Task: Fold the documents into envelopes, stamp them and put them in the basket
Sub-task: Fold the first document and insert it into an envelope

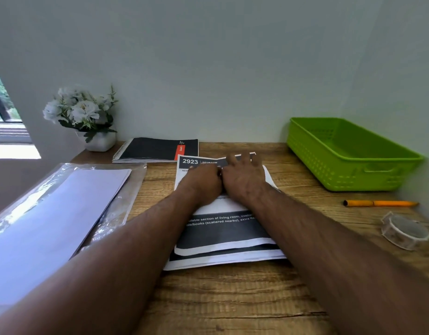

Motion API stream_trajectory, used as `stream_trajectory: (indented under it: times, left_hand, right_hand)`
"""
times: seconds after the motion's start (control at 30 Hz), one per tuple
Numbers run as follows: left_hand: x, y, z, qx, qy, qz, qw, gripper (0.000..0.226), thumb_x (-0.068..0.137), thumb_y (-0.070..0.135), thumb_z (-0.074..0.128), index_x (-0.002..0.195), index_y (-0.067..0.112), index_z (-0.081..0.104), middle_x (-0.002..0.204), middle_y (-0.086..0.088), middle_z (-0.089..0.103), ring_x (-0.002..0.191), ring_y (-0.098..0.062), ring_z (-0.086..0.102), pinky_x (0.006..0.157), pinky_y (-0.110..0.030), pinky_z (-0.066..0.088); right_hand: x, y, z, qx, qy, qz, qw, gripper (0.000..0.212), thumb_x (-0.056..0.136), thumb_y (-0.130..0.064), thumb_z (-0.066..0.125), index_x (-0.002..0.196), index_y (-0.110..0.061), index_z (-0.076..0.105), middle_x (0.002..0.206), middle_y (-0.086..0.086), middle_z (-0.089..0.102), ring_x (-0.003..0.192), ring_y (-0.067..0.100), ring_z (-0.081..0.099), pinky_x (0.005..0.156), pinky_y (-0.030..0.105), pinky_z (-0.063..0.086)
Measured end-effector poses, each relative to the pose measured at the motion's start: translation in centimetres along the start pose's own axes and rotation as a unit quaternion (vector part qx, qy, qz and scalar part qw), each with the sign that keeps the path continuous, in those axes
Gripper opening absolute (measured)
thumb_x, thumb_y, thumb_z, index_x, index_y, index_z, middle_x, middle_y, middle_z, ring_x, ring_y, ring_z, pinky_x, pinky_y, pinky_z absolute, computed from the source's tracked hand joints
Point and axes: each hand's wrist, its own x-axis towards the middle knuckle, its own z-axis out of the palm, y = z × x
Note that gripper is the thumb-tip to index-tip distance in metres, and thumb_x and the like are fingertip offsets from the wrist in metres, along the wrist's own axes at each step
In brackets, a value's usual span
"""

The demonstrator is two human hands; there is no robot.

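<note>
A small stack of printed documents (223,228) with black bands and white text lies in the middle of the wooden desk. My left hand (203,182) and my right hand (245,177) rest side by side on the far part of the top sheet. The left fingers are curled at its upper edge; the right fingers are spread flat. Whether either hand grips the sheet is unclear. White envelopes in a clear plastic wrap (56,209) lie at the left. A green plastic basket (348,155) stands at the back right, with nothing visible inside.
A black spiral notebook (158,149) lies against the wall behind the documents. A white pot of pale flowers (88,119) stands at the back left. An orange pen (380,203) and a clear tape dispenser (404,230) lie at the right, near the desk's side edge.
</note>
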Motion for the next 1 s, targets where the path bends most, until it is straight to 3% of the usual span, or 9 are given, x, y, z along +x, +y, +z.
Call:
stream_trajectory:
  times: [0.23,0.4,0.53,0.6,0.73,0.83,1.0]
  left_hand:
    - [0.0,0.1,0.2,-0.024,0.011,-0.038,0.999,0.037,0.098,0.021,0.035,0.12,0.01,0.062,0.124,-0.014,0.062,0.114,-0.032,0.055,0.102,-0.037,0.039]
    - [0.0,-0.1,0.3,-0.026,0.003,-0.038,0.999,0.04,0.096,0.02,0.035,0.127,0.011,0.058,0.131,-0.013,0.058,0.119,-0.032,0.052,0.103,-0.036,0.038]
    - [0.1,-0.1,0.4,-0.021,-0.002,-0.03,0.999,0.039,0.096,0.019,0.035,0.127,0.013,0.058,0.134,-0.011,0.056,0.122,-0.031,0.05,0.106,-0.036,0.035]
    - [0.3,-0.2,0.6,-0.012,-0.001,-0.018,1.0,0.043,0.096,0.022,0.034,0.133,0.019,0.056,0.139,-0.01,0.054,0.127,-0.03,0.048,0.111,-0.039,0.033]
    - [0.5,-0.4,0.8,0.003,0.006,0.013,1.0,0.06,0.082,0.034,0.024,0.132,0.029,0.057,0.132,-0.007,0.06,0.121,-0.031,0.054,0.105,-0.044,0.039]
    - [0.8,-0.7,1.0,0.01,-0.001,0.009,1.0,0.059,0.084,0.033,0.026,0.135,0.025,0.054,0.138,-0.006,0.056,0.127,-0.029,0.05,0.108,-0.044,0.036]
    - [1.4,-0.4,1.2,0.116,-0.011,0.008,0.993,0.047,0.095,0.024,0.031,0.137,0.017,0.051,0.146,-0.005,0.046,0.141,-0.032,0.029,0.116,-0.047,0.021]
  right_hand:
    - [0.1,3.2,1.3,0.02,-0.022,0.051,0.998,0.04,0.096,-0.014,0.034,0.13,-0.018,0.055,0.139,0.007,0.045,0.13,0.03,0.041,0.104,0.042,0.034]
    - [-0.6,6.7,2.3,0.013,0.008,0.093,0.996,0.036,0.094,-0.014,0.036,0.12,-0.014,0.061,0.13,0.01,0.056,0.118,0.029,0.054,0.094,0.039,0.044]
    - [0.9,5.2,1.4,-0.029,-0.073,0.133,0.988,0.047,0.096,-0.02,0.031,0.141,-0.014,0.041,0.148,0.012,0.033,0.136,0.034,0.029,0.11,0.044,0.022]
    - [1.7,4.2,1.1,-0.034,-0.048,0.12,0.991,0.047,0.096,-0.021,0.031,0.142,-0.013,0.04,0.146,0.011,0.032,0.134,0.033,0.029,0.11,0.044,0.022]
    - [1.1,1.4,1.7,0.027,0.058,0.05,0.997,0.041,0.093,-0.013,0.039,0.132,-0.003,0.048,0.138,0.015,0.044,0.124,0.033,0.045,0.099,0.041,0.037]
    - [0.8,1.7,2.5,0.162,0.028,0.027,0.986,0.029,0.091,-0.009,0.044,0.115,-0.002,0.059,0.124,0.016,0.059,0.114,0.031,0.056,0.086,0.034,0.045]
    - [0.4,1.9,2.4,0.201,0.033,0.036,0.978,0.027,0.088,-0.009,0.046,0.111,-0.001,0.058,0.124,0.017,0.057,0.114,0.031,0.054,0.086,0.033,0.041]
